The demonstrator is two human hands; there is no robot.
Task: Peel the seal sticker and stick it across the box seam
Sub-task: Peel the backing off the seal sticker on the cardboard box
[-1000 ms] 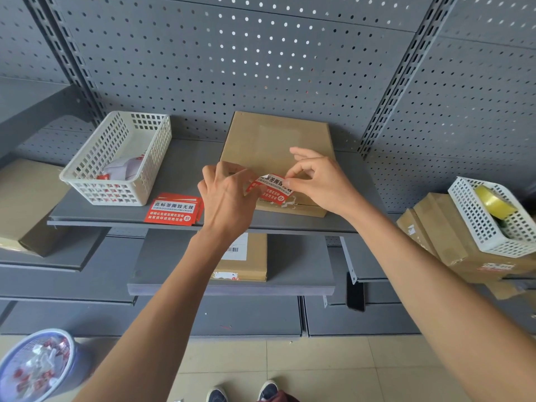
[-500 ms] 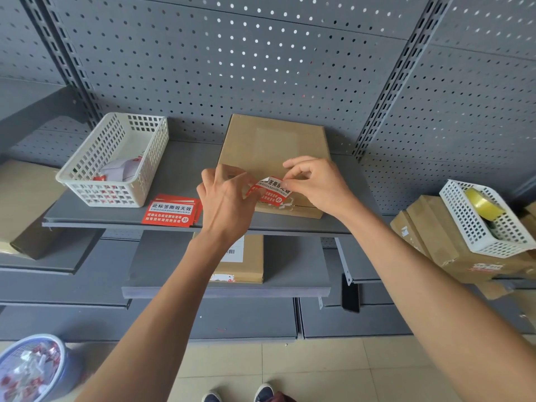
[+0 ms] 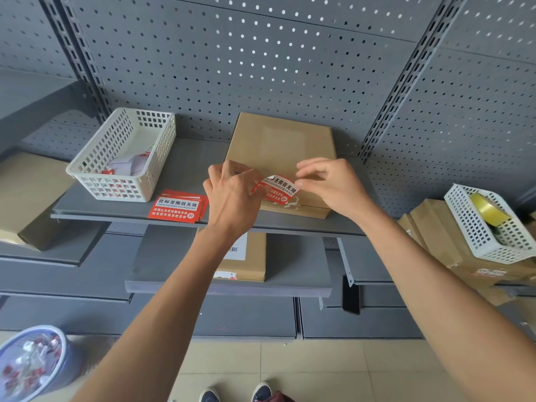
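Observation:
A flat brown cardboard box (image 3: 280, 146) lies on the grey shelf (image 3: 185, 175), its front seam edge facing me. A red and white seal sticker (image 3: 278, 189) hovers just over the box's front edge. My left hand (image 3: 232, 195) pinches the sticker's left end. My right hand (image 3: 330, 184) pinches its right end between thumb and forefinger. Whether the sticker touches the box I cannot tell. White residue marks show on the box's front edge below the sticker.
A stack of red seal stickers (image 3: 177, 208) lies on the shelf left of my left hand, beside a white basket (image 3: 124, 158). Another basket with a tape roll (image 3: 487, 210) sits on boxes at right. A lower shelf holds another box (image 3: 246, 259). A bin (image 3: 32, 364) stands on the floor.
Both hands have carried the sticker a little away from me and lower, over the box's front edge. The sticker now lies flatter between the two pinches.

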